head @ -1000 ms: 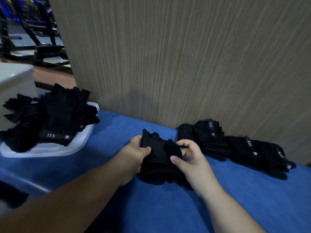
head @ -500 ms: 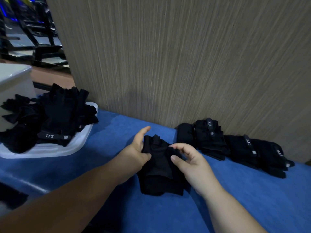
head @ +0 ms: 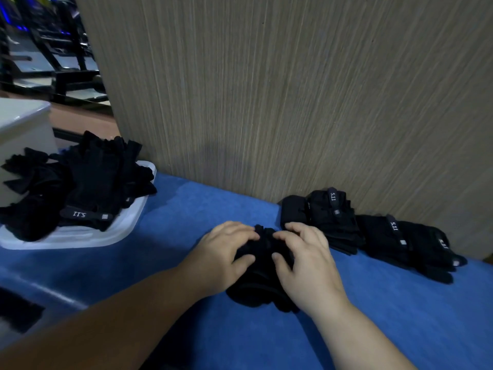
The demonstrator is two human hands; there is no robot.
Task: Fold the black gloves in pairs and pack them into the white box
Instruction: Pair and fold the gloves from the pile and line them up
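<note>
Both hands pressed down on a bundle of black gloves [head: 262, 279] lying on the blue cloth [head: 186, 236]. On the bundle's left side the left hand [head: 224, 256] lay palm down, its fingers spread and curled over the top, thumb against the near side. From the other side the right hand [head: 306, 260] mirrored it, fingers bent onto the fabric and thumb tucked in; neither hand was closed into a fist, and both were clasping the bundle between them. Just beyond the right hand, folded pairs [head: 333, 217] lay in a row along the foot of the wall [head: 293, 89]. Well to the left, a white tray [head: 114, 228] carried a loose heap of gloves [head: 88, 182], with a white box [head: 21, 129] behind it.
</note>
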